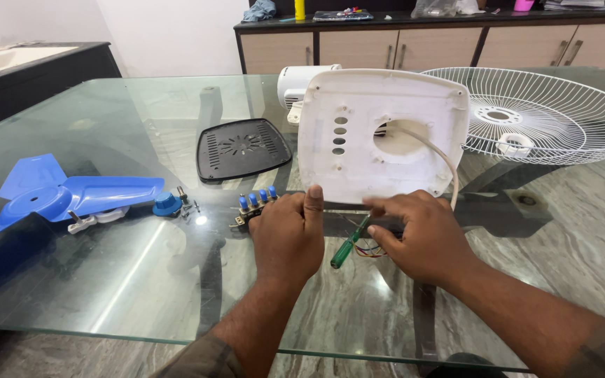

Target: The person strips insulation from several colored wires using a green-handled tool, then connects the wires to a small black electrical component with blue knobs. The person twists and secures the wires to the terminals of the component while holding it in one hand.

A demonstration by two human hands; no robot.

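My left hand (288,234) grips the lower edge of a white plastic fan base shell (379,133), which stands tilted upright on the glass table (141,266), thumb pressed on its face. My right hand (421,234) rests at the shell's bottom right, fingers touching its lower edge and a bundle of coloured wires (369,250). A green-handled screwdriver (348,245) lies between the two hands. A white cable (442,157) runs from the shell's round hole. A switch block with blue buttons (255,204) lies just left of my left hand.
A black vented cover plate (241,148) lies behind the switch block. A blue fan blade (57,196), a blue knob (167,204) and small screws (189,208) sit at the left. A white wire fan guard (547,112) is at the right, a white motor housing (295,84) behind the shell.
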